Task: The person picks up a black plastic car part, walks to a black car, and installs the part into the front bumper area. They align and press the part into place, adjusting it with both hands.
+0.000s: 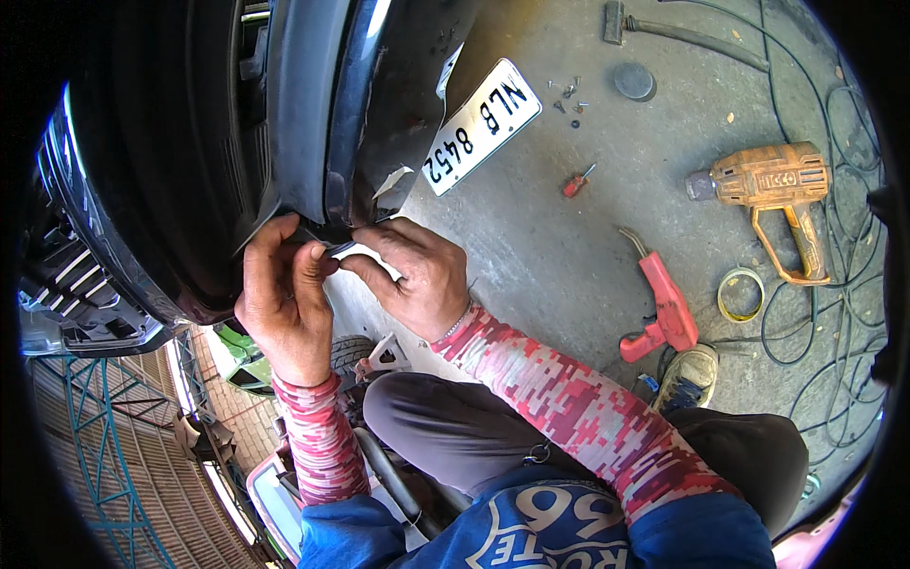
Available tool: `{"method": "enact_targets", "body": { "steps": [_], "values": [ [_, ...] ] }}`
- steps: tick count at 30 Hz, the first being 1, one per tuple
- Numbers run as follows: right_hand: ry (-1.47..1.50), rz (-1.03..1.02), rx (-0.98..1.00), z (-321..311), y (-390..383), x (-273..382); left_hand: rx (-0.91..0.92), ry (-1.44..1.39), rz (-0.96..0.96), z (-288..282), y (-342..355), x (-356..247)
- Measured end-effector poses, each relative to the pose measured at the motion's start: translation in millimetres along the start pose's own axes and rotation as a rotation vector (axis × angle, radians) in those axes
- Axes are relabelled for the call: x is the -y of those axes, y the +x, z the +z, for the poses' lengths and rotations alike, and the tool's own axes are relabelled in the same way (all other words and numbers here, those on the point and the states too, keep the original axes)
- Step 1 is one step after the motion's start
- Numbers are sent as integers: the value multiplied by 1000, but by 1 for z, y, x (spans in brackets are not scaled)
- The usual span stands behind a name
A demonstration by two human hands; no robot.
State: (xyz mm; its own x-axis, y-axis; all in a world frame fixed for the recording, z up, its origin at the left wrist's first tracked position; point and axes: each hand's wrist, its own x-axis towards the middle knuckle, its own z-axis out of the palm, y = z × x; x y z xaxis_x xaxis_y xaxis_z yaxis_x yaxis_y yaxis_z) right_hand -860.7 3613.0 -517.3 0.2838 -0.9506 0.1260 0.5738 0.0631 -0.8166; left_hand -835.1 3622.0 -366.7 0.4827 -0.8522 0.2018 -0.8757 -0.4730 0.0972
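Observation:
A large black plastic car bumper (308, 104) fills the upper left, its lower end reaching both my hands. Closed at the corner of that edge, my left hand (289, 299) has its thumb and fingers pinched on the dark plastic. From the other side my right hand (417, 270) pinches the same edge, its thumb and forefinger close to my left thumb. The fingertips hide the exact spot they grip. A torn, curled flap of the bumper's outer skin (391, 180) hangs just above my right hand.
On the concrete floor to the right lie a licence plate (485, 128), a small red screwdriver (576, 183), several screws (570, 92), a hammer (682, 40), a round dark disc (634, 82), an orange heat gun (773, 177), a red soldering gun (667, 308), a tape roll (722, 295) and looped cables (846, 275).

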Motion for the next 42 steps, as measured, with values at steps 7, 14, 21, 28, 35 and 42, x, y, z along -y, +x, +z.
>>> {"method": "enact_targets", "body": {
  "steps": [7, 14, 21, 28, 35, 42],
  "values": [
    [132, 84, -3, 3, -6, 7, 263, 225, -1, -18, 14, -26],
    [273, 288, -11, 22, -14, 32, 317, 224, 44, -24, 16, -32],
    [585, 505, -105, 31, -33, 50, 228, 177, 60, -21, 4, -14],
    [304, 884, -269, 62, -60, 29, 160, 288, 174, -16, -1, -9],
    [193, 583, -349, 75, -56, -20, 120, 398, 343, -19, 5, -2],
    [34, 408, -341, 66, -44, -21, 150, 317, 329, -20, 9, 7]
  ]
}}
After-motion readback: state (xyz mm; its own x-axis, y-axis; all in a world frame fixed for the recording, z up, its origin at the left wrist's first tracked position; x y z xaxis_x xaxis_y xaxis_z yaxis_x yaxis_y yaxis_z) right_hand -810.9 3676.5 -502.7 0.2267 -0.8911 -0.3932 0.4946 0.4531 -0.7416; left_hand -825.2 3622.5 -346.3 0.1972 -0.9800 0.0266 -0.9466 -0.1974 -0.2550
